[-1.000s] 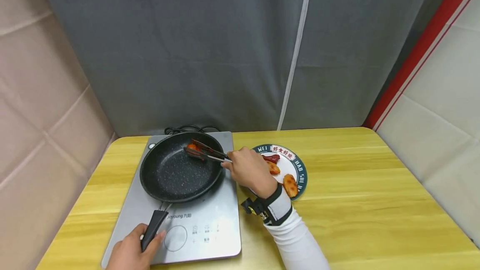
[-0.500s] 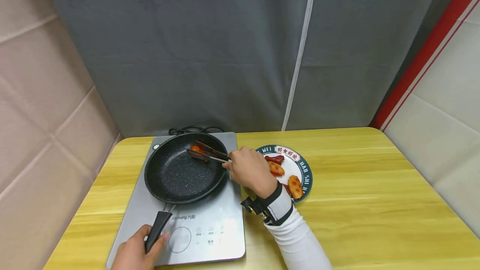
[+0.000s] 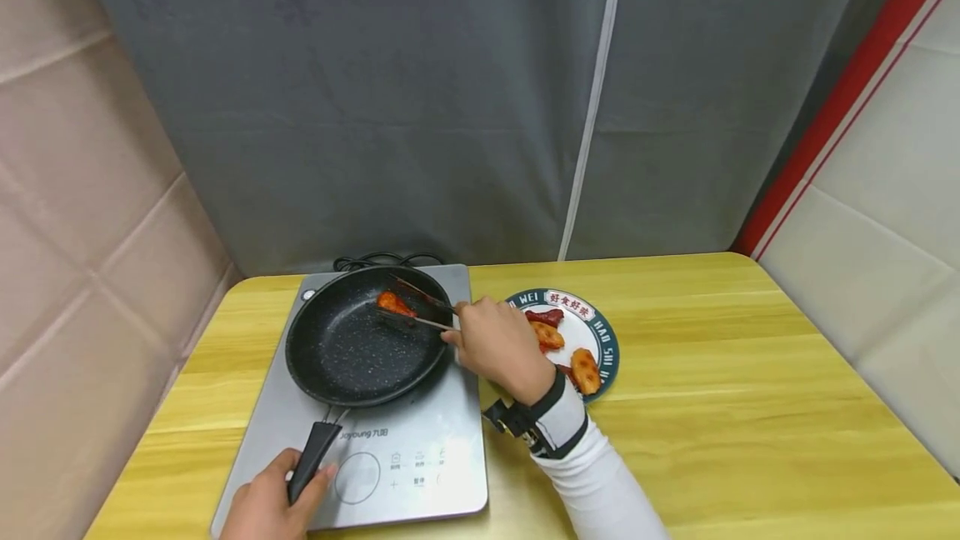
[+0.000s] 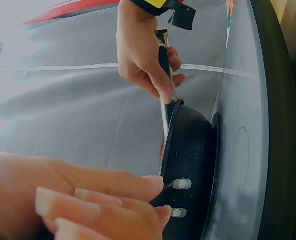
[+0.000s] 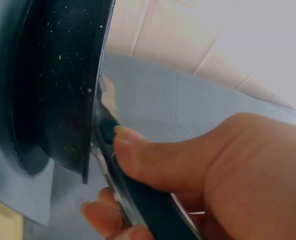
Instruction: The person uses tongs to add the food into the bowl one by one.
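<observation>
In the head view a black speckled frying pan (image 3: pixel 352 361) sits on a silver induction cooktop (image 3: pixel 442 498). My left hand (image 3: pixel 270 498) grips its black handle (image 3: pixel 315 452). My right hand (image 3: pixel 502 348) holds tongs (image 3: pixel 423 322) that reach over the pan's right rim. Between the spread tong arms, a reddish-orange piece of food (image 3: pixel 393 303), like a chicken piece, lies on the pan's far inner side. The right wrist view shows my thumb along the dark tongs handle (image 5: pixel 148 200) beside the pan wall. My left fingers (image 4: pixel 102 210) appear low in the left wrist view, near the pan's rivets.
Right of the cooktop is a plate (image 3: pixel 609 348) with a dark green lettered rim, bearing several cooked pieces (image 3: pixel 585 371). My right forearm crosses in front of it. A black cable (image 3: pixel 386 257) lies behind the cooktop. A grey curtain (image 3: pixel 375 107) backs the wooden table (image 3: pixel 750 398).
The tongs' arms have spread apart around the food piece, which shows more fully in the pan. Both hands stay about where they were; the whole head view shifts slightly.
</observation>
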Demonstrator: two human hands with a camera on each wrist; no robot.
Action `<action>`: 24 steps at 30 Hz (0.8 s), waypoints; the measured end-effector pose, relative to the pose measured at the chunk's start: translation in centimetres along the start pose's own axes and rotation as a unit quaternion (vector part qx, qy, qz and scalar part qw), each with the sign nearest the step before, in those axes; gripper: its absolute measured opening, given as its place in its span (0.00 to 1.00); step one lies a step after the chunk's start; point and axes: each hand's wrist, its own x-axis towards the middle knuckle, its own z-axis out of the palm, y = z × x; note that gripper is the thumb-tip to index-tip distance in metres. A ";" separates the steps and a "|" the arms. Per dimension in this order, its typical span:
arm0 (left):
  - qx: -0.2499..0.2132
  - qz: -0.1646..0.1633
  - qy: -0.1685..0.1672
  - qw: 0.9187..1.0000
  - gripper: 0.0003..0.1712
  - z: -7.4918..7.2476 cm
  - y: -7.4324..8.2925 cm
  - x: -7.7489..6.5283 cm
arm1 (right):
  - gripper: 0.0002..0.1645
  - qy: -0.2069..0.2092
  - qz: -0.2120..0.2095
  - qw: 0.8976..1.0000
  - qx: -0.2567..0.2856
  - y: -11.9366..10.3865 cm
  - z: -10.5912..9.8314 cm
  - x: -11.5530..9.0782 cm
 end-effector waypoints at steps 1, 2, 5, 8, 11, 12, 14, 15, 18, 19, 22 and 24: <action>0.000 -0.001 -0.001 1.000 0.17 0.0 0.0 0.0 | 0.18 0.010 0.002 1.000 -0.001 0.0 -0.1 -0.2; 0.001 -0.002 -0.003 1.000 0.17 0.0 0.0 0.1 | 0.19 0.017 0.007 1.000 0.000 0.1 -0.3 -0.4; 0.001 -0.004 -0.005 1.000 0.17 0.0 -0.1 0.1 | 0.21 0.042 0.020 0.999 0.003 0.3 -1.1 -1.2; 0.004 -0.004 -0.002 1.000 0.18 -0.1 -0.3 0.2 | 0.22 0.058 0.031 0.998 0.007 0.8 -2.0 -2.0; 0.005 -0.004 -0.002 1.000 0.17 -0.1 -0.4 0.2 | 0.24 0.070 0.040 0.997 0.009 1.7 -2.8 -2.9; 0.005 -0.004 -0.004 1.000 0.17 -0.1 -0.4 0.2 | 0.25 0.075 0.043 0.996 0.008 2.1 -3.0 -3.3; 0.002 -0.006 -0.010 1.000 0.17 -0.1 -0.4 0.2 | 0.26 0.085 0.051 0.995 0.010 2.9 -3.3 -3.9; 0.002 -0.006 -0.013 1.000 0.17 -0.1 -0.4 0.3 | 0.26 0.090 0.054 0.994 0.011 3.3 -3.5 -4.2; 0.001 -0.004 -0.016 1.000 0.17 -0.2 -0.3 0.3 | 0.26 0.104 0.056 0.993 0.008 4.8 -3.8 -4.9; 0.001 -0.002 -0.016 1.000 0.17 -0.2 -0.3 0.4 | 0.27 0.104 0.056 0.993 0.007 5.3 -3.9 -5.1; 0.003 0.002 -0.015 1.000 0.17 -0.1 -0.3 0.4 | 0.26 0.092 0.056 0.994 0.002 6.8 -4.0 -5.7; 0.003 0.004 -0.015 1.000 0.17 0.0 -0.3 0.5 | 0.26 0.080 0.059 0.995 -0.001 7.9 -4.1 -6.0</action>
